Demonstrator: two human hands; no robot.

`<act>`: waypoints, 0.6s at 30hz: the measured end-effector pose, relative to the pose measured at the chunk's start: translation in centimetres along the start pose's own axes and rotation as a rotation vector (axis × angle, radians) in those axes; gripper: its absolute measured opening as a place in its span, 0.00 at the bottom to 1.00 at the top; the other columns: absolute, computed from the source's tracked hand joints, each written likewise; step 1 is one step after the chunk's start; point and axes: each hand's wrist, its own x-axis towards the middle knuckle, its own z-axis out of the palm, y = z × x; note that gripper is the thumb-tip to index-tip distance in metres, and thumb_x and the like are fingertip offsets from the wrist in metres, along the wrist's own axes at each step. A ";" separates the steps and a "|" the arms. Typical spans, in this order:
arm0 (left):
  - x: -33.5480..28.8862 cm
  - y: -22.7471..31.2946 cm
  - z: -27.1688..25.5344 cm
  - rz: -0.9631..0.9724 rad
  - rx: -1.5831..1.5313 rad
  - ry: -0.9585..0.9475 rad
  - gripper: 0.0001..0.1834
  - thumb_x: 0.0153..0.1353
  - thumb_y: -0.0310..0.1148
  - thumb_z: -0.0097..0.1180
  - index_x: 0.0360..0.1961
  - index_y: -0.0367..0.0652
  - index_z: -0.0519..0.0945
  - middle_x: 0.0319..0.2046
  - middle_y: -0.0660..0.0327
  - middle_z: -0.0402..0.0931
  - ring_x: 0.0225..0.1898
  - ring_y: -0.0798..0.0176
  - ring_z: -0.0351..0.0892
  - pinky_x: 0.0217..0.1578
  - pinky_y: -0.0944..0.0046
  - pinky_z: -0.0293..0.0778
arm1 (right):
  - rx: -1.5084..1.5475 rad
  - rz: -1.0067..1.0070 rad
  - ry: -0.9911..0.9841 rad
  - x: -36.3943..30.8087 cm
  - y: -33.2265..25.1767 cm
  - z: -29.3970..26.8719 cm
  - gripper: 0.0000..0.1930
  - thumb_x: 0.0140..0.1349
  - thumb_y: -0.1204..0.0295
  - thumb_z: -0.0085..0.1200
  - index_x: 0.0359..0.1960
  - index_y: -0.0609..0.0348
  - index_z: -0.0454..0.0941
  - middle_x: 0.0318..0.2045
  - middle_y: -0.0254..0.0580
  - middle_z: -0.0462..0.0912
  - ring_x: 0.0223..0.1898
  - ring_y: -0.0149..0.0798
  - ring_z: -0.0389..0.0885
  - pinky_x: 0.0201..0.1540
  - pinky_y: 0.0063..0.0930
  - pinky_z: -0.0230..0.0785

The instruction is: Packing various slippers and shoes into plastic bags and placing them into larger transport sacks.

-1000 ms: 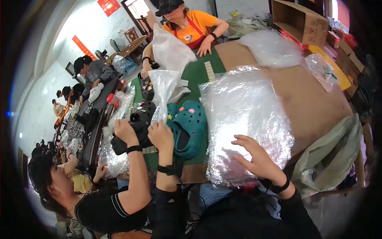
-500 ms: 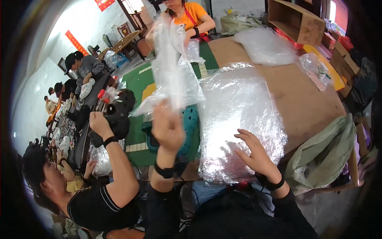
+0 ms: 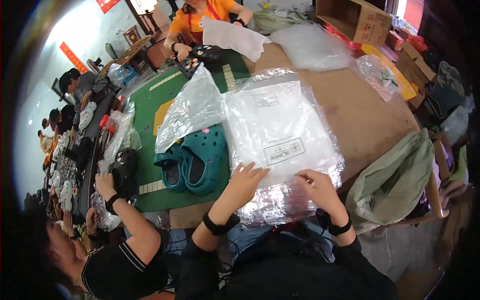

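A thin white sheet-like bag (image 3: 285, 120) with grey print lies flat on a stack of clear plastic bags (image 3: 280, 205). My left hand (image 3: 244, 185) rests at its lower left, fingers stretched over the near edge. At the lower right corner is my right hand (image 3: 319, 190), fingers slightly bent and apart; neither hand visibly holds anything. Left of the stack, a pair of teal clogs (image 3: 200, 162) sits on a green mat (image 3: 155, 115). A clear plastic bag (image 3: 192, 112) lies behind and partly over their far end.
A co-worker in black at my left has a hand (image 3: 105, 186) by a dark clog (image 3: 124, 170). Across the table a person in orange handles dark clogs (image 3: 192, 62) beside a white sheet (image 3: 232, 37). More clear plastic (image 3: 312, 47), a cardboard box (image 3: 370, 25) and a grey-green sack (image 3: 390, 180) lie rightward.
The white bag, earlier raised and blurred above my left hand, now lies flat on the stack. My left hand has come down and right onto its near edge. The teal clogs are now uncovered.
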 end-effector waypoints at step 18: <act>-1.2 0.9 1.2 -0.145 -0.055 0.534 0.17 0.55 0.17 0.50 0.46 0.37 0.78 0.49 0.47 0.76 0.55 0.42 0.71 0.55 0.49 0.68 | -0.812 -0.325 0.372 2.7 2.6 -0.8 0.17 0.52 0.75 0.54 0.46 0.54 0.78 0.51 0.42 0.77 0.53 0.49 0.72 0.54 0.47 0.63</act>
